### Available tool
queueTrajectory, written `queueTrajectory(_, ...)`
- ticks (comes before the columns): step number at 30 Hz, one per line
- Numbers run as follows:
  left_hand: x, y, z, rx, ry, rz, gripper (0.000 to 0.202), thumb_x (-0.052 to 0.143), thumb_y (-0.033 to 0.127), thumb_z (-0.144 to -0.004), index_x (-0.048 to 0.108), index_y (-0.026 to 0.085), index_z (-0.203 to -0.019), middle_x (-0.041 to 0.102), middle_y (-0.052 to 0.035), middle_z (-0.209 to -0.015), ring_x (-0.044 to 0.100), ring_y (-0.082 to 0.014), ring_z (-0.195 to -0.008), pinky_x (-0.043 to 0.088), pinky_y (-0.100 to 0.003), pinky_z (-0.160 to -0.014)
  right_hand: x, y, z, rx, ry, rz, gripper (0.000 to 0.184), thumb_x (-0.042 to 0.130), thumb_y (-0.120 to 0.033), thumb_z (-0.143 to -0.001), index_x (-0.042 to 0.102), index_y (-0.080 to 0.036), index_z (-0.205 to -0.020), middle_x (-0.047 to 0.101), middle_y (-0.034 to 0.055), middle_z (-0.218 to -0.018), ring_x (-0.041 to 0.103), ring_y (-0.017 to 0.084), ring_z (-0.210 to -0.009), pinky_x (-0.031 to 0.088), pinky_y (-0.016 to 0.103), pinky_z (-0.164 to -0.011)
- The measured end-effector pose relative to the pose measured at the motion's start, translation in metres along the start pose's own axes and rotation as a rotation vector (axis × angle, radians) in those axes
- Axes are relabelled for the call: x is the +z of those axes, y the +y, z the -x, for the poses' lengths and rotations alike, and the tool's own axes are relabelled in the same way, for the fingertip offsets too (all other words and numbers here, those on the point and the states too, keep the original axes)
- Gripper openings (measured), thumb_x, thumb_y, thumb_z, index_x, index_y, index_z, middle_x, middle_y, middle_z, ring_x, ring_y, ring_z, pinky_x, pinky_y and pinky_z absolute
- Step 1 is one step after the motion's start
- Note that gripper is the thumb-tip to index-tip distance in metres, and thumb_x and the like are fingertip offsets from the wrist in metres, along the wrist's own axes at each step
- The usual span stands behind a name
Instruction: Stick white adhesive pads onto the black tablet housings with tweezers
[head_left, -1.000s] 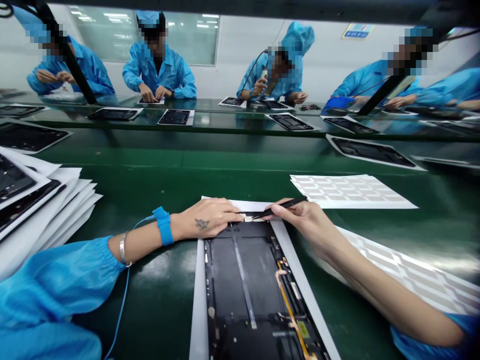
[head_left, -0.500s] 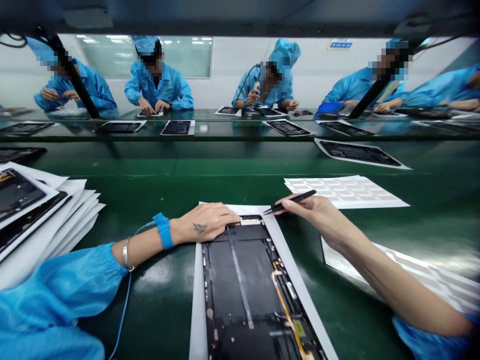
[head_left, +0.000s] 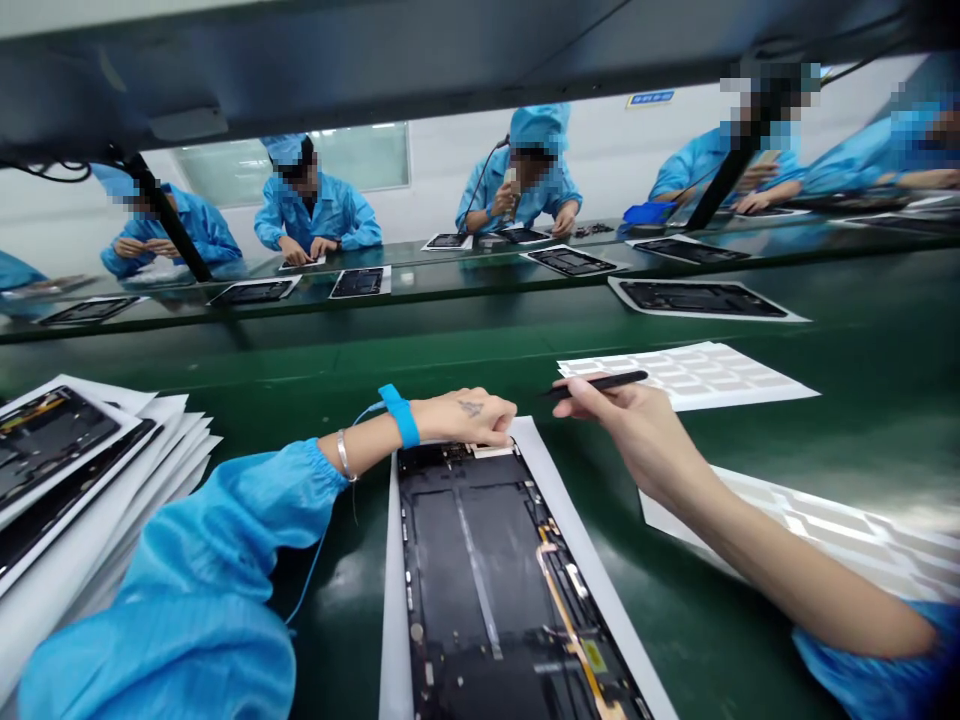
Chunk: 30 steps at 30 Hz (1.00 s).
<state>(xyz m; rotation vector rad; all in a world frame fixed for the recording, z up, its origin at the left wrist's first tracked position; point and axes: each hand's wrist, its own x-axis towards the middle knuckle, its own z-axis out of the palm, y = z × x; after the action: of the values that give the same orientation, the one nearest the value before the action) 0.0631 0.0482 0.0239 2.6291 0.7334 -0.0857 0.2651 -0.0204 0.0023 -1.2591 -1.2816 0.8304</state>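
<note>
An opened tablet (head_left: 442, 540), with dark battery panels and an orange flex cable along its right side, lies on a white sheet (head_left: 559, 490). My left hand (head_left: 469, 415) is over the tablet's far edge, its fingers curled. Its thumb touches or nearly touches a pale strip (head_left: 493, 451) there; whatever the fingers may hold is hidden. A blue wrist strap (head_left: 400, 415) with a cord is on that wrist. Right of the far edge, my right hand (head_left: 611, 405) is closed around black tweezers (head_left: 611, 380), raised above the bench and apart from the tablet.
Sheets of grey-white labels (head_left: 690, 375) lie beyond my right hand, and another label sheet (head_left: 832, 530) is under my right forearm. At left stands a stack of tablets with white sheets (head_left: 112, 500). Across the green bench (head_left: 315, 365), co-workers in blue sit behind more opened tablets (head_left: 697, 298).
My left hand has shifted right along the tablet's far edge, its fingers now curled. The right hand has drawn the tweezers slightly right, away from the corner. The view has tilted.
</note>
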Motion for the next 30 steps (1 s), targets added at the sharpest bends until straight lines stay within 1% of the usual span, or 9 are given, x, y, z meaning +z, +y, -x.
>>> queueTrajectory(2,0.007,-0.002,0.000,0.002,0.058,0.012,0.023,0.059,0.032,-0.091,0.051,0.018,-0.075,0.056,0.0027,-0.066,0.052,-0.0138,-0.063,0.031,-0.024,-0.058,0.004,0.002,0.006,-0.109,-0.061,0.083,0.036,0.064,-0.056,-0.083,0.072,-0.023,-0.094,0.073,0.0037,-0.067,0.070,0.025,-0.079,0.052,0.039,-0.082)
queueTrajectory(5,0.018,-0.011,0.015,0.065,0.201,0.162,0.013,0.054,0.028,-0.093,0.053,0.018,-0.085,0.060,0.0014,-0.074,0.056,-0.0138,-0.068,0.038,-0.024,-0.063,0.013,0.009,0.017,-0.297,-0.249,0.267,0.024,0.050,-0.039,-0.095,0.064,-0.026,-0.109,0.074,0.0022,-0.077,0.069,0.022,-0.076,0.052,0.036,-0.079)
queueTrajectory(7,0.025,-0.017,0.033,0.104,0.271,0.316,0.007,0.052,0.020,-0.092,0.052,0.018,-0.098,0.066,-0.0020,-0.089,0.062,-0.0149,-0.081,0.045,-0.025,-0.072,0.019,0.016,0.022,-0.418,-0.361,0.388,0.020,0.044,-0.028,-0.096,0.062,-0.026,-0.106,0.074,0.0039,-0.090,0.068,0.021,-0.084,0.051,0.035,-0.078)
queueTrajectory(9,0.029,-0.021,0.051,0.115,0.312,0.402,0.017,0.052,0.015,-0.090,0.050,0.018,-0.106,0.068,-0.0058,-0.105,0.064,-0.0169,-0.099,0.047,-0.029,-0.086,0.024,0.022,0.025,-0.512,-0.415,0.487,0.023,0.042,-0.021,-0.095,0.062,-0.026,-0.103,0.071,0.0058,-0.096,0.066,0.022,-0.089,0.051,0.036,-0.079)
queueTrajectory(12,0.035,-0.023,0.067,0.083,0.356,0.397,0.021,0.052,0.014,-0.089,0.050,0.019,-0.110,0.066,-0.0075,-0.118,0.060,-0.0196,-0.115,0.043,-0.035,-0.098,0.030,0.025,0.026,-0.591,-0.460,0.561,0.027,0.040,-0.016,-0.095,0.063,-0.026,-0.105,0.067,0.0074,-0.096,0.064,0.023,-0.088,0.052,0.037,-0.077)
queueTrajectory(17,0.041,-0.026,0.067,0.071,0.346,0.371,0.027,0.051,0.018,-0.091,0.047,0.020,-0.118,0.064,-0.0081,-0.126,0.059,-0.0224,-0.117,0.043,-0.038,-0.097,0.035,0.023,0.025,-0.626,-0.582,0.587,0.032,0.039,-0.016,-0.096,0.061,-0.027,-0.116,0.065,0.0096,-0.105,0.062,0.023,-0.096,0.051,0.038,-0.082)
queueTrajectory(21,0.042,-0.029,0.066,0.067,0.338,0.335,0.028,0.049,0.021,-0.092,0.047,0.021,-0.120,0.062,-0.0076,-0.130,0.057,-0.0236,-0.119,0.041,-0.038,-0.098,0.034,0.021,0.023,-0.638,-0.594,0.697,0.030,0.040,-0.014,-0.096,0.061,-0.025,-0.113,0.065,0.0105,-0.105,0.060,0.024,-0.094,0.049,0.038,-0.079)
queueTrajectory(27,0.043,-0.028,0.068,0.105,0.345,0.370,0.027,0.048,0.024,-0.095,0.043,0.020,-0.122,0.065,-0.0064,-0.127,0.057,-0.0236,-0.119,0.039,-0.038,-0.096,0.023,0.027,0.022,-0.668,-0.416,0.645,0.026,0.038,-0.021,-0.100,0.063,-0.026,-0.102,0.065,0.0071,-0.089,0.059,0.022,-0.082,0.046,0.035,-0.074)
queueTrajectory(30,0.043,-0.028,0.068,0.114,0.348,0.370,0.027,0.048,0.023,-0.095,0.044,0.020,-0.121,0.065,-0.0055,-0.127,0.056,-0.0233,-0.120,0.038,-0.038,-0.097,0.023,0.027,0.024,-0.703,-0.511,0.621,0.027,0.038,-0.022,-0.100,0.063,-0.026,-0.109,0.066,0.0075,-0.097,0.061,0.022,-0.090,0.047,0.035,-0.079)
